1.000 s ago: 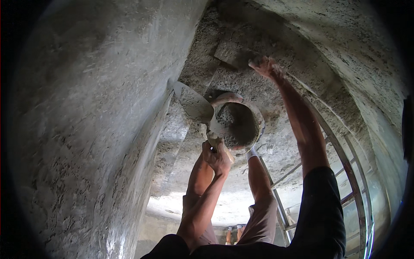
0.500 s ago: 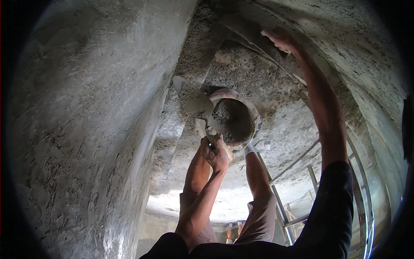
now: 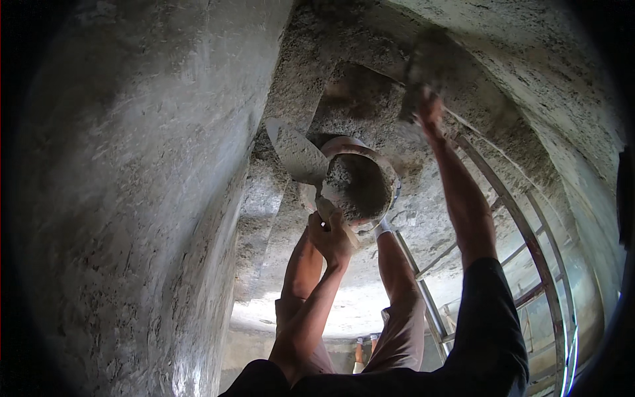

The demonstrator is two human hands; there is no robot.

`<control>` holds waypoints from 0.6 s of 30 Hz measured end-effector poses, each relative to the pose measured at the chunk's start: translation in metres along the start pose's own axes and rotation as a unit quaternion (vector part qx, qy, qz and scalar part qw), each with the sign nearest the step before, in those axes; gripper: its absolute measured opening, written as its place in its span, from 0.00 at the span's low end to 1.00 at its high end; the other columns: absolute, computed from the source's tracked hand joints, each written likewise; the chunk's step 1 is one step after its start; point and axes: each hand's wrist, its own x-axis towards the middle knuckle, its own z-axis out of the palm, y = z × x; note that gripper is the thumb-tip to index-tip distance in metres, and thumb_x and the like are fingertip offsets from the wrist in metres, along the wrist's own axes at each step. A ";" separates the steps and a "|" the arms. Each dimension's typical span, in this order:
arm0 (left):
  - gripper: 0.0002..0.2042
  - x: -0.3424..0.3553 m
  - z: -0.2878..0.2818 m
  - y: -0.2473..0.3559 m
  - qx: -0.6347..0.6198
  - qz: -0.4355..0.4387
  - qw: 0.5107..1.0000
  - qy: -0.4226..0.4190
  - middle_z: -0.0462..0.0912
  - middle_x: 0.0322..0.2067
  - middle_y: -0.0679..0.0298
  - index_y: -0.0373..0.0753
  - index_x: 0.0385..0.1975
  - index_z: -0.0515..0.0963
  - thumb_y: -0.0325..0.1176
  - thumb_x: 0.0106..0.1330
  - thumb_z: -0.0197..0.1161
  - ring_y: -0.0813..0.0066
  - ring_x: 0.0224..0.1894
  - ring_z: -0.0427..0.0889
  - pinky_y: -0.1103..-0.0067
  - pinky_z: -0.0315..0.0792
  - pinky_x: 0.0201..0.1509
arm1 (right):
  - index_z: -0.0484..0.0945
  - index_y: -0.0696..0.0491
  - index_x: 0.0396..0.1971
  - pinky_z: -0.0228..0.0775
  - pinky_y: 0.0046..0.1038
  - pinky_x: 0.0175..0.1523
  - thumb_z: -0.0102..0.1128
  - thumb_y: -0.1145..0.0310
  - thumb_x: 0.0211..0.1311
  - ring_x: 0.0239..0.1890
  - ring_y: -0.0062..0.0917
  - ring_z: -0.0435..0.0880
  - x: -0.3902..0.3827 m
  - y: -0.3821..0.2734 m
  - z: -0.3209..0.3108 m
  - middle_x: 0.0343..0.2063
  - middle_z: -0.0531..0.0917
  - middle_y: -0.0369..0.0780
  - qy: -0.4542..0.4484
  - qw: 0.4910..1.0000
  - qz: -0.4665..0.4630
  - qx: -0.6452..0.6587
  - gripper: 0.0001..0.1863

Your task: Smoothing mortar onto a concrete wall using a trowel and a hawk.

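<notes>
The left hand (image 3: 332,239) grips a grey, leaf-shaped metal trowel (image 3: 295,156), its blade just left of a round, pale-rimmed bucket (image 3: 348,148) holding grey mortar (image 3: 362,188). Farther off, to the right, the blurred right hand (image 3: 431,114) curls around a dark, flat tool (image 3: 413,99).

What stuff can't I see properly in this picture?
All in the head view:
The right hand: blurred, so its fingers and anything it holds are unclear.
The trowel: its handle is partly covered by the left hand.
The round bucket: its bottom is hidden under grey mix.
The metal frame: cut off by the lower edge.
Someone else's legs: too small for detail.
</notes>
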 end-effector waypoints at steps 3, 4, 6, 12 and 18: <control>0.11 -0.024 0.032 0.010 -0.079 -0.025 0.995 -0.056 0.72 0.25 0.56 0.29 0.27 0.70 0.32 0.53 0.59 0.68 0.28 0.71 0.73 0.66 0.33 | 0.74 0.54 0.29 0.65 0.32 0.25 0.45 0.54 0.61 0.17 0.28 0.73 0.038 0.010 0.110 0.20 0.77 0.40 0.363 0.647 -0.181 -0.646 0.17; 0.11 -0.046 0.059 0.022 -0.120 -0.038 0.985 -0.121 0.72 0.27 0.58 0.31 0.30 0.69 0.33 0.55 0.58 0.71 0.29 0.71 0.75 0.68 0.32 | 0.75 0.52 0.30 0.64 0.31 0.23 0.48 0.56 0.59 0.17 0.25 0.74 0.084 0.069 0.128 0.19 0.77 0.37 0.410 0.534 -0.092 -0.734 0.14; 0.11 -0.002 0.007 -0.007 -0.022 -0.014 0.999 -0.040 0.72 0.29 0.60 0.33 0.32 0.68 0.35 0.57 0.57 0.74 0.30 0.72 0.76 0.70 0.31 | 0.77 0.51 0.35 0.68 0.29 0.28 0.54 0.65 0.53 0.23 0.26 0.76 0.000 -0.162 0.060 0.25 0.79 0.42 0.267 0.905 -0.078 -0.321 0.11; 0.14 0.004 -0.014 0.002 -0.018 -0.020 1.000 0.017 0.72 0.26 0.52 0.28 0.28 0.69 0.36 0.56 0.57 0.62 0.29 0.71 0.71 0.66 0.36 | 0.78 0.52 0.37 0.64 0.31 0.20 0.52 0.68 0.48 0.26 0.29 0.79 0.021 -0.221 -0.007 0.23 0.80 0.46 0.326 0.763 -0.189 -0.525 0.14; 0.12 -0.014 0.007 0.022 -0.051 -0.042 0.998 -0.017 0.72 0.26 0.55 0.29 0.27 0.70 0.35 0.56 0.57 0.63 0.31 0.71 0.72 0.65 0.37 | 0.77 0.53 0.23 0.59 0.36 0.18 0.56 0.54 0.48 0.21 0.32 0.74 0.069 -0.250 -0.019 0.20 0.78 0.44 0.252 0.857 -0.108 -0.437 0.16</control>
